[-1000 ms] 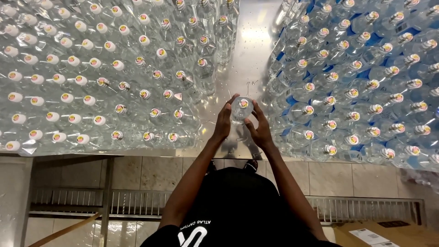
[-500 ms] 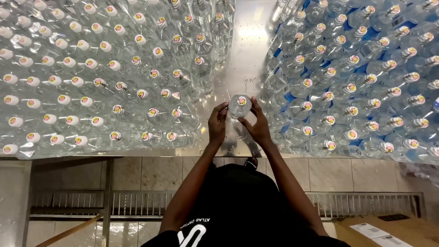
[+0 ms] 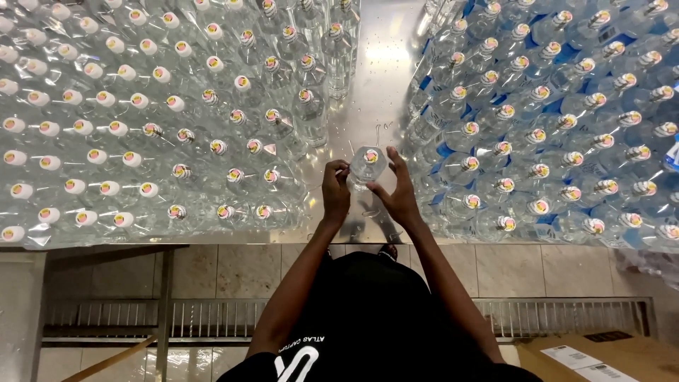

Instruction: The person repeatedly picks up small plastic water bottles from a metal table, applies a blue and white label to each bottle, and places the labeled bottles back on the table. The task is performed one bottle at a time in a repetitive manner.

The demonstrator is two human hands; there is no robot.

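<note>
Steel worktop (image 3: 378, 78): near its front edge, one clear bottle (image 3: 368, 164) is grasped between left hand (image 3: 335, 192) and right hand (image 3: 397, 192), fingers partly curled.

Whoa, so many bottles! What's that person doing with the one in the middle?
A person stands at a shiny metal table and holds one clear bottle upright between both hands. The left hand grips its side and the right hand cups the other side. On the left is a big crowd of clear capped bottles. On the right is another crowd, bottles with blue labels. A cardboard box sits on the floor.
</note>
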